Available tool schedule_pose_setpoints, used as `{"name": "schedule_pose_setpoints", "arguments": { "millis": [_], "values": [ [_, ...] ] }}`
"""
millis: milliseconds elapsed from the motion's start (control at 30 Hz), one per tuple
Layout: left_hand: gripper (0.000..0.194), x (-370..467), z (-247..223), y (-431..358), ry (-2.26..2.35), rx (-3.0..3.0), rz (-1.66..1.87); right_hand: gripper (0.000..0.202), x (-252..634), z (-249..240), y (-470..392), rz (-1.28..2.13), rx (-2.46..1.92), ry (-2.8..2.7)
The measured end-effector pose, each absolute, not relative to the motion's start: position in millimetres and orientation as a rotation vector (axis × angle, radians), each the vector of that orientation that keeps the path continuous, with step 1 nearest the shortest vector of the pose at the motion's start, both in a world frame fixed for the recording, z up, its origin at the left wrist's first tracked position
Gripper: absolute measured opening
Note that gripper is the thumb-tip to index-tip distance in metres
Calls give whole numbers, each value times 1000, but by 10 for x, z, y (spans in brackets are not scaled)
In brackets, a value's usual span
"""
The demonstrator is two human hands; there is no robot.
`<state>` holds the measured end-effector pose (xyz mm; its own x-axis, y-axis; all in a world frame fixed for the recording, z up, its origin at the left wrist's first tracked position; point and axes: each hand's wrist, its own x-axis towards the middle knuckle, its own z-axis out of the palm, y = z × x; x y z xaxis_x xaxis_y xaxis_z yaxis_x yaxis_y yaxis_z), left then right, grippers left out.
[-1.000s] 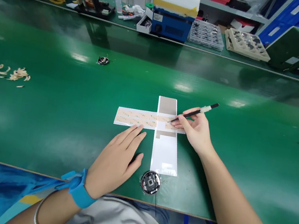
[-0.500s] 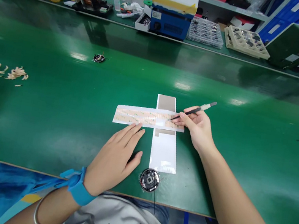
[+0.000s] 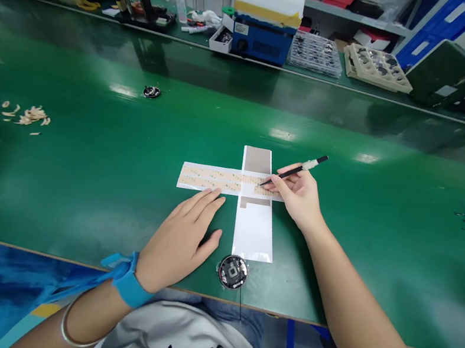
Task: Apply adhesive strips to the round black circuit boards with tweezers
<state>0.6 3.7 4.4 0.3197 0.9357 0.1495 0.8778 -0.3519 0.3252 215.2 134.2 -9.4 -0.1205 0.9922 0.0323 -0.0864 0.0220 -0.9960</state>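
right hand grips tweezers | left hand flat, open | round board near

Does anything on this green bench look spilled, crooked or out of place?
Yes: pale scraps lie scattered at the far left of the bench, and a round part sits alone, far from the hands.

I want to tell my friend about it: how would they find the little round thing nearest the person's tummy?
Start at the green table and find the white cross of paper strips in the middle. Follow the long strip down to the table's near edge. There, just right of the left hand, lies a small round circuit board, dark and shiny with a thin black wire trailing off.
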Motion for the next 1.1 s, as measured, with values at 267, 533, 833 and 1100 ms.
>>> {"name": "schedule_pose_setpoints", "arguments": {
  "millis": [267, 533, 833, 1100],
  "values": [
    [50, 4, 54, 43, 1658, 2380, 496, 49, 2210, -32, 1341, 1373, -1059, -1242],
    [50, 12, 56, 39, 1655, 2397, 486, 48, 2227, 2, 1324, 1404, -1024, -1232],
    [49, -13, 157, -44, 1595, 2263, 686, 36, 2296, 279, 1185, 1260, -1022, -1150],
    [67, 144, 232, -512, 1297, 2121, 598, 12, 2035, 317, -242, 985, -1177, -1125]
  ]
}}
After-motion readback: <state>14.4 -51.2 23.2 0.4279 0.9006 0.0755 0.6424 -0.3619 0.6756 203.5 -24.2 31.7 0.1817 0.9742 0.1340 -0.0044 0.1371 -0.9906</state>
